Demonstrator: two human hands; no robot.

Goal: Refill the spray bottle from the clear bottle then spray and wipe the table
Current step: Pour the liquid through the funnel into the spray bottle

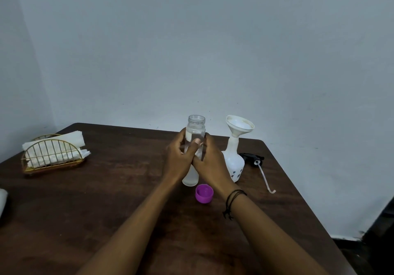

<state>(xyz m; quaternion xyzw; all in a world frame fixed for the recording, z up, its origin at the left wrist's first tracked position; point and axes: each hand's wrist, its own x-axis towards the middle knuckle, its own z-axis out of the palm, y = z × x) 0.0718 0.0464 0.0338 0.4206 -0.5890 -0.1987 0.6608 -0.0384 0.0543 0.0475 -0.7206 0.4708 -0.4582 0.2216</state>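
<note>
The clear bottle (196, 125) stands upright and uncapped mid-table, with liquid inside. My left hand (180, 157) and my right hand (210, 161) both wrap its middle from either side. Its purple cap (204, 193) lies open side up just in front of it. To the right stands the white spray bottle (233, 163) with a white funnel (239, 125) seated in its neck. The black spray head (251, 158) with its dip tube (265, 178) lies on the table right of that bottle.
A gold wire holder (53, 159) with folded white paper towels (53, 146) sits at the far left of the dark wooden table (106, 200). A white object (3, 200) shows at the left edge. The wall is close behind; the table's right edge runs diagonally.
</note>
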